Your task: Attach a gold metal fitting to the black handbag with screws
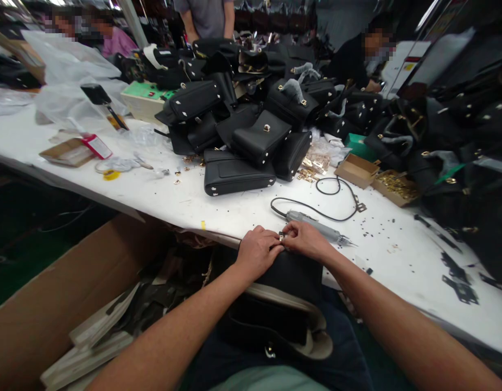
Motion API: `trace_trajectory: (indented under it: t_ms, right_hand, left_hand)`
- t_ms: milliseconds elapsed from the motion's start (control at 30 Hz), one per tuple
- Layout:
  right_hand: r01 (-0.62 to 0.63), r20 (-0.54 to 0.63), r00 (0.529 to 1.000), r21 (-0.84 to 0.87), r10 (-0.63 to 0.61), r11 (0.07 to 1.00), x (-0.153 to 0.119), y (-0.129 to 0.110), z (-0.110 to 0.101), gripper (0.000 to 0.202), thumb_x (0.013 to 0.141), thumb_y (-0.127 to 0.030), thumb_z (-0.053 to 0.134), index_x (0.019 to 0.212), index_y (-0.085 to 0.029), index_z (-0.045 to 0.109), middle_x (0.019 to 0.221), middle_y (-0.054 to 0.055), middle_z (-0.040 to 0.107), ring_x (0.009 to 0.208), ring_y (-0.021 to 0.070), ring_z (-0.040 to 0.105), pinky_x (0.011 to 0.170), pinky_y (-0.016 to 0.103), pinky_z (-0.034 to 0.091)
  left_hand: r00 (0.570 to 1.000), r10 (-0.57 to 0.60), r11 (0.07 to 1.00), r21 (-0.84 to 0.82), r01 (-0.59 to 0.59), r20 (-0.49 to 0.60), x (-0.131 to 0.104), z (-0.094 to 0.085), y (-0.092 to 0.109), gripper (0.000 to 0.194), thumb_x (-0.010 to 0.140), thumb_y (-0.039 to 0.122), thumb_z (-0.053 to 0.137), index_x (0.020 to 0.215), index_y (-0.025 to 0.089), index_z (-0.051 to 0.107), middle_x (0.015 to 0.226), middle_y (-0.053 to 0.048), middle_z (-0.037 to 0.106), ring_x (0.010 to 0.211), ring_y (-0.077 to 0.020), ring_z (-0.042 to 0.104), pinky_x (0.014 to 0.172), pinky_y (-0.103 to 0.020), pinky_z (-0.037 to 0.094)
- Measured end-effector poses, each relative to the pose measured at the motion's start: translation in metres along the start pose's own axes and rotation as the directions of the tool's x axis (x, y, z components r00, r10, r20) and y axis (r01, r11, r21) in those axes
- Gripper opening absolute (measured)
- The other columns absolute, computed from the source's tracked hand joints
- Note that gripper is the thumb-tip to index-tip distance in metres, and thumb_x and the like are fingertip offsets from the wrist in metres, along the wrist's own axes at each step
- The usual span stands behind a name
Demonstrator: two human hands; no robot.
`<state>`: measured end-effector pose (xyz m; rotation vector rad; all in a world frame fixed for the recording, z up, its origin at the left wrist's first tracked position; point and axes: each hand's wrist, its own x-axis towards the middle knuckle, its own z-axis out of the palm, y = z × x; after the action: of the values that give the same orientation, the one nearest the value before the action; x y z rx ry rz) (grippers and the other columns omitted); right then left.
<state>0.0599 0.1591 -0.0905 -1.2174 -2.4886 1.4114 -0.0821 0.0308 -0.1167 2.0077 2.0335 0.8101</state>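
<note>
A black handbag (293,277) lies across my lap against the table edge, its light-lined mouth toward me. At its far end a small gold-coloured metal fitting (281,237) shows between my hands. My right hand (303,239) pinches this fitting with thumb and fingertips. My left hand (256,250) is closed over the bag's edge beside it, its fingertips touching the same spot. Just beyond my right hand, a grey electric screwdriver (316,225) lies on the table with its bit pointing right.
Black handbags (238,174) are heaped on the white table (173,206). Cardboard boxes (356,170), one filled with gold fittings (395,186), stand at right. The screwdriver's cord (316,203) loops behind it. A large carton (71,293) is below left. Several people work beyond the table.
</note>
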Motion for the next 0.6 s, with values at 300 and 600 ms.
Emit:
trace_trajectory:
  t_ms: [300,600]
  right_hand:
    - [-0.059,0.048,0.997,0.041,0.057,0.997,0.0019,0.0002,-0.0012,0.022,0.073,-0.019,0.068,0.094,-0.016,0.063,0.067,-0.002,0.065,0.053,0.0102,0.053,0.047,0.021,0.033]
    - [-0.132,0.090,0.988,0.069,0.125,0.989,0.0083,-0.0055,-0.0021,0.028,0.068,-0.009,0.064,0.095,-0.016,0.060,0.062,-0.003,0.064,0.051,0.0120,0.055,0.046,0.022,0.036]
  left_hand:
    - [1.000,0.024,0.999,-0.039,-0.024,-0.015,-0.0007,0.0012,-0.0011,0.013,0.090,0.031,0.067,0.091,0.024,0.078,0.103,-0.002,0.078,0.094,-0.0204,0.060,0.086,-0.038,0.045]
    - [0.996,0.061,0.998,0.018,-0.062,0.060,0.0044,-0.0027,-0.0052,0.013,0.090,0.032,0.067,0.089,0.023,0.077,0.100,-0.004,0.074,0.095,-0.0207,0.058,0.083,-0.037,0.045]
